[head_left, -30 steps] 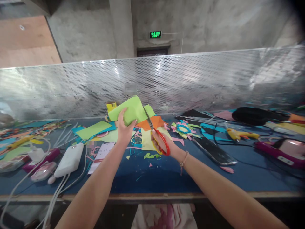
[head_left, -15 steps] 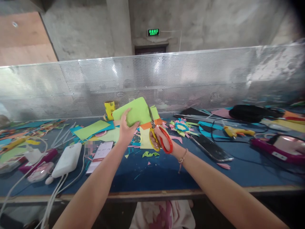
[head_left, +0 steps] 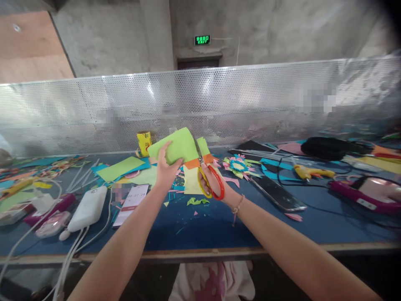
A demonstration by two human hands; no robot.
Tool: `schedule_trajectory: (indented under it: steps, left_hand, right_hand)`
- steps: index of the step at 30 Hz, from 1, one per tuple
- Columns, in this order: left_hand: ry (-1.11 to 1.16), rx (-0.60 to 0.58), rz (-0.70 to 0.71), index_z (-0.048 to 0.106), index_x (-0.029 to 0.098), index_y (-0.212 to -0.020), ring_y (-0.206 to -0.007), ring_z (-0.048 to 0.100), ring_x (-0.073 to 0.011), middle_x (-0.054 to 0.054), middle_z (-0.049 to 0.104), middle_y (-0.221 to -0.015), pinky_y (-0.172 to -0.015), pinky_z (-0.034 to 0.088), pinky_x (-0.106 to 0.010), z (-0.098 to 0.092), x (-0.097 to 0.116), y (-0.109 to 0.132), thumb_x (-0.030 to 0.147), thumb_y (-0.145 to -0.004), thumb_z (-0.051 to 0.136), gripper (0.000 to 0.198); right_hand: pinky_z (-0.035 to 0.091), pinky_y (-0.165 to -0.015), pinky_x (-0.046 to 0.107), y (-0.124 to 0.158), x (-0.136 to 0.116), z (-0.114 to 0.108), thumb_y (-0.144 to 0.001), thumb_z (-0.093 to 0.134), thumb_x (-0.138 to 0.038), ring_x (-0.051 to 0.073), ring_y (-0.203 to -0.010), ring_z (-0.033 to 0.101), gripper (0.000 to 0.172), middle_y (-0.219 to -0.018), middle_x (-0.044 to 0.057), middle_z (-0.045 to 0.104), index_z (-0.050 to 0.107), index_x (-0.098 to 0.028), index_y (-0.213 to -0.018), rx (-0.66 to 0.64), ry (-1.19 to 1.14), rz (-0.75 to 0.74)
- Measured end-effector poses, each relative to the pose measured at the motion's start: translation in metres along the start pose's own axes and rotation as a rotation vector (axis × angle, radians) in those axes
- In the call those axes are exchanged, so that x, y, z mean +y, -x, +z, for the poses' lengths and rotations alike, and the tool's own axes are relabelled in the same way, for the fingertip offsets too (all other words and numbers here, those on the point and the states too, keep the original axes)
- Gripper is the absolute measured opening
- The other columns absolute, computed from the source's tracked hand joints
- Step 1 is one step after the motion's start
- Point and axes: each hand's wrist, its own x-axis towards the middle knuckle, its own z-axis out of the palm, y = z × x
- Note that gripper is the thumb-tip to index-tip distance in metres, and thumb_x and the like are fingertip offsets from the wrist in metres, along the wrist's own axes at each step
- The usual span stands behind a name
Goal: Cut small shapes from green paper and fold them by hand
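My left hand [head_left: 166, 167] grips a light green sheet of paper [head_left: 180, 144] by its lower left part, holding it raised and tilted over the table. In my right hand [head_left: 214, 179] is a pair of scissors [head_left: 221, 188] with one red and one yellow handle, my fingers through the loops. The blades point away from me at the sheet's right edge. Orange paper [head_left: 206, 159] and pale yellow paper [head_left: 191, 184] lie beneath the blades. A curled green scrap [head_left: 198, 202] rests on the table just in front of my hands.
A paper flower [head_left: 238, 164], a dark phone [head_left: 277, 194] and a yellow glue gun [head_left: 313, 172] lie to the right. On the left are a lit phone [head_left: 133, 205], a white power bank [head_left: 88, 209] with cables and green paper [head_left: 120, 169]. A perforated metal screen [head_left: 125, 108] stands behind.
The scissors and my right hand have shifted slightly to the right, and the handles have turned a little. My left hand and the green sheet stay nearly in place.
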Motion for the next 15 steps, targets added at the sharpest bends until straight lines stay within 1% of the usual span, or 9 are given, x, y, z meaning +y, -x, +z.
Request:
schedule_trajectory:
  steps: [3,5,10,12,15]
  left_hand:
    - [0.018,0.018,-0.015,0.045,0.024,-0.118,-0.113,0.043,-0.02,-0.005,0.047,-0.121,-0.096,0.036,-0.033,0.0005,0.0,-0.0002,0.017,-0.064,0.063,0.057]
    - [0.036,0.01,-0.017,0.044,0.024,-0.118,-0.113,0.043,-0.0197,-0.005,0.047,-0.121,-0.095,0.036,-0.032,0.0007,-0.0009,-0.0005,0.018,-0.064,0.063,0.058]
    - [-0.003,-0.037,0.003,0.044,0.023,-0.119,-0.114,0.042,-0.02,-0.005,0.047,-0.122,-0.098,0.033,-0.034,0.0009,-0.0019,0.0002,0.018,-0.063,0.064,0.06]
    - [-0.027,-0.061,0.006,0.045,0.023,-0.118,-0.115,0.041,-0.0203,-0.005,0.047,-0.122,-0.099,0.031,-0.035,0.0012,-0.0006,0.0013,0.018,-0.063,0.064,0.059]
    - [-0.031,-0.084,-0.001,0.045,0.023,-0.119,-0.115,0.041,-0.0207,-0.006,0.047,-0.122,-0.099,0.032,-0.035,0.0016,0.0014,0.0025,0.018,-0.064,0.063,0.058]
  right_hand:
    - [0.027,-0.027,0.016,0.0005,-0.0007,0.0001,-0.072,0.037,-0.067,0.003,-0.028,0.032,0.049,-0.043,-0.007,0.036,0.039,-0.019,-0.061,0.014,0.015,0.016]
    - [0.026,-0.027,0.016,0.0005,-0.0007,0.0003,-0.072,0.038,-0.067,0.003,-0.028,0.031,0.049,-0.043,-0.007,0.035,0.039,-0.019,-0.061,0.005,-0.023,0.041]
    - [0.026,-0.029,0.017,0.001,-0.0024,-0.0013,-0.07,0.04,-0.067,0.004,-0.03,0.03,0.048,-0.042,-0.007,0.035,0.041,-0.019,-0.063,-0.128,-0.19,0.03]
    - [0.026,-0.029,0.018,0.0006,-0.0038,-0.0026,-0.07,0.039,-0.068,0.005,-0.03,0.03,0.05,-0.041,-0.007,0.035,0.04,-0.019,-0.061,-0.15,-0.206,0.028]
    - [0.025,-0.029,0.019,-0.0015,-0.0044,-0.0038,-0.071,0.035,-0.069,0.005,-0.029,0.029,0.051,-0.038,-0.007,0.033,0.037,-0.02,-0.057,-0.146,-0.188,0.042]
